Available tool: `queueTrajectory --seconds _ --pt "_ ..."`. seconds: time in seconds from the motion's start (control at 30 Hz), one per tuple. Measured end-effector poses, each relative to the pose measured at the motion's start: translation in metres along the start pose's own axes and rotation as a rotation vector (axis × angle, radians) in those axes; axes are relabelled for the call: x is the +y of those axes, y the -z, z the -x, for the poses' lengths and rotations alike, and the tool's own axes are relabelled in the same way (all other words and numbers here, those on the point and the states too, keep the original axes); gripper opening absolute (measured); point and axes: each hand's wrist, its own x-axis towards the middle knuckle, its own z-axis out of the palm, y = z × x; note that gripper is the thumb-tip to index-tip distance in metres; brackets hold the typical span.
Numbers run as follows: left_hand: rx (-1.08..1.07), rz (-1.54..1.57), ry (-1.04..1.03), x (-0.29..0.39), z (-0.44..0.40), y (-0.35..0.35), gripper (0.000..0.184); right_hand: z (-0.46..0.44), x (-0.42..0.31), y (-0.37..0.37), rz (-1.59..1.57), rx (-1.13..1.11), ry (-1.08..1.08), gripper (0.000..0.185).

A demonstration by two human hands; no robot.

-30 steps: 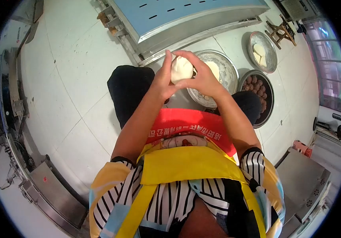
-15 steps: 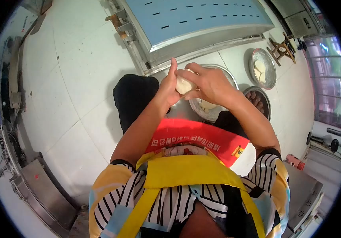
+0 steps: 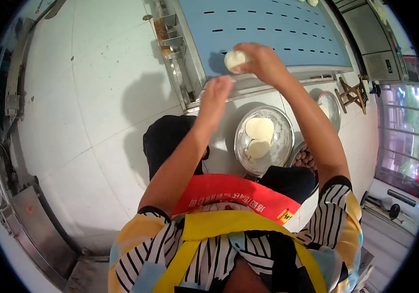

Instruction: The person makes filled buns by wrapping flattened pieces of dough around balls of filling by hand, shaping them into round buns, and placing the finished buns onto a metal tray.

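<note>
The bun (image 3: 235,61) had moved forward over the near edge of the bench (image 3: 268,39), grasped by the right hand (image 3: 264,62); the left hand (image 3: 216,92), blurred, had released it.

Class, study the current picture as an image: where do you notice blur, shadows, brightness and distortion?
Head view: the left hand is smeared, probably by motion; head view: soft shadows fall on the floor and beside the dough ball on the blue surface; head view: the window glows brightly; head view: straight edges bow, and the corners are black.
</note>
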Motion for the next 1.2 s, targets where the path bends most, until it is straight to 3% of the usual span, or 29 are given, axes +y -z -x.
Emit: queueTrajectory --seconds 0.03,0.13,0.27,0.5,0.8,1.0,1.1,1.2 --pt "-0.102 -0.16 0.004 -0.007 -0.004 0.004 0.054 -0.015 0.013 -0.008 0.023 -0.012 0.004 0.046" --pt "-0.064 -0.689 -0.269 -0.008 0.005 0.0 0.055 -0.049 0.045 -0.034 0.08 -0.021 0.027 0.046" --pt "-0.03 -1.069 -0.454 -0.017 0.007 0.001 0.062 -0.07 0.07 -0.056 0.183 -0.045 0.067 0.047" --pt "-0.087 -1.163 -0.421 -0.018 0.009 0.002 0.067 -0.071 0.061 -0.053 0.306 -0.151 0.08 0.052" --pt "-0.105 -1.157 -0.423 -0.021 0.008 0.006 0.063 -0.091 0.061 -0.05 0.411 -0.36 0.271 0.038" --pt "-0.119 -1.195 -0.435 -0.021 0.009 0.003 0.061 -0.075 0.036 -0.04 0.511 -0.336 0.173 0.059" --pt "-0.107 -1.177 -0.424 -0.022 0.01 0.004 0.06 -0.064 0.02 -0.047 0.437 -0.107 -0.135 0.068" --pt "-0.112 -1.179 -0.442 -0.021 0.009 0.004 0.06 -0.072 0.033 -0.061 0.371 -0.13 -0.153 0.06"
